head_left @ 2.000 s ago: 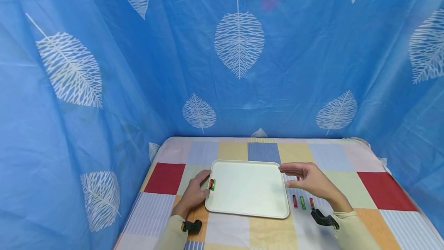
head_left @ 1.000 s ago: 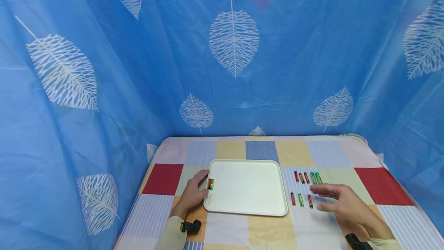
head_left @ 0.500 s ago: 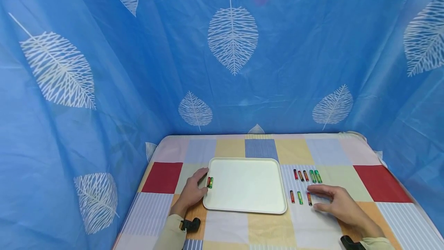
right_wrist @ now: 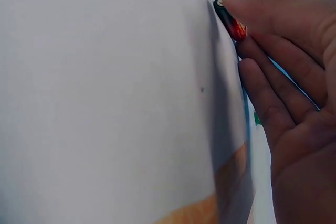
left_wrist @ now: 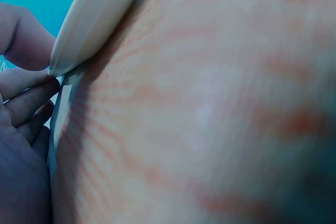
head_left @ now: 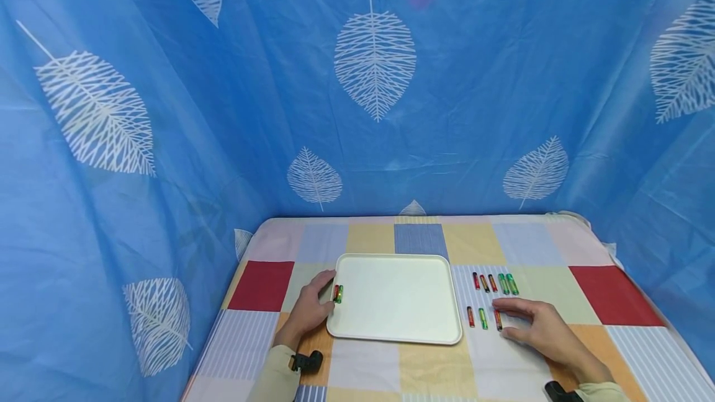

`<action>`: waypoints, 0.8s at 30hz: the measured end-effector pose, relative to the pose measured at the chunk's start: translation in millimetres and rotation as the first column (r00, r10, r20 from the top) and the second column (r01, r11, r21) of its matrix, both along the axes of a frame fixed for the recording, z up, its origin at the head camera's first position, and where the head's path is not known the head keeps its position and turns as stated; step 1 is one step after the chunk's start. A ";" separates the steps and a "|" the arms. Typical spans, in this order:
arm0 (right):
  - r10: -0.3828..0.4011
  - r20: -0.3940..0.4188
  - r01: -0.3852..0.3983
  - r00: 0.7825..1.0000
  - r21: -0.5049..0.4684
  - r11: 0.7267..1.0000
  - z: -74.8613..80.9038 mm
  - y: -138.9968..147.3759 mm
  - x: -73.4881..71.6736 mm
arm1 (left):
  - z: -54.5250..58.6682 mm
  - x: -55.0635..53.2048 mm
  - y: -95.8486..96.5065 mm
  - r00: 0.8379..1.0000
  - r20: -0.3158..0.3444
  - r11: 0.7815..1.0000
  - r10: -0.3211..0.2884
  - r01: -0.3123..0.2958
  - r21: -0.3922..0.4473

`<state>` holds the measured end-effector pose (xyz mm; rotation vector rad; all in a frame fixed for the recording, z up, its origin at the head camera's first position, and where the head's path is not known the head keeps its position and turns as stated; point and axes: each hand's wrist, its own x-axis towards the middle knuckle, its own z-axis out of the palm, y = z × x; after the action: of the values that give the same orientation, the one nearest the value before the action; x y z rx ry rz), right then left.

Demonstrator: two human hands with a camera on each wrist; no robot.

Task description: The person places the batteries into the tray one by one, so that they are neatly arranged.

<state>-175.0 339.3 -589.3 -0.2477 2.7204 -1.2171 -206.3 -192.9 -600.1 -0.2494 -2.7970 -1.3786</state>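
Observation:
My left hand [head_left: 309, 311] rests beside the white tray [head_left: 396, 299], its relaxed fingers and thumb touching the left rim. In the left wrist view, thumb and fingertips meet the tray's edge [left_wrist: 94, 19]. One red and one green battery [head_left: 340, 294] lie side by side just inside that rim. On the right, my right hand [head_left: 544, 330] holds a red battery [head_left: 498, 321] end to end between thumb and fingers, low at the cloth. In the right wrist view the thumb tip is at the black end of this red battery [right_wrist: 231, 22] and fingers are at its red end.
Left of the held one lie a red battery [head_left: 471, 317] and a green battery [head_left: 483, 319]. Behind them is a row of several red and green batteries [head_left: 504, 283]. A patchwork cloth [head_left: 430, 368] covers the table; a blue leaf-print curtain [head_left: 447, 79] surrounds its back and sides.
My right hand has drawn away from the tray's right edge, then come back slightly left to the red battery. The left hand stays at the rim.

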 end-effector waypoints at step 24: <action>-0.014 -0.116 0.022 0.993 0.067 0.997 -4.8 -6.6 -0.2 | -1.6 -1.8 -1.3 1.000 -0.018 1.000 -0.015 0.015 -0.014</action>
<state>-175.3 332.7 -594.1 -0.2945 2.8626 -1.1457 -208.1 -194.2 -601.8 -0.2818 -2.7970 -1.3537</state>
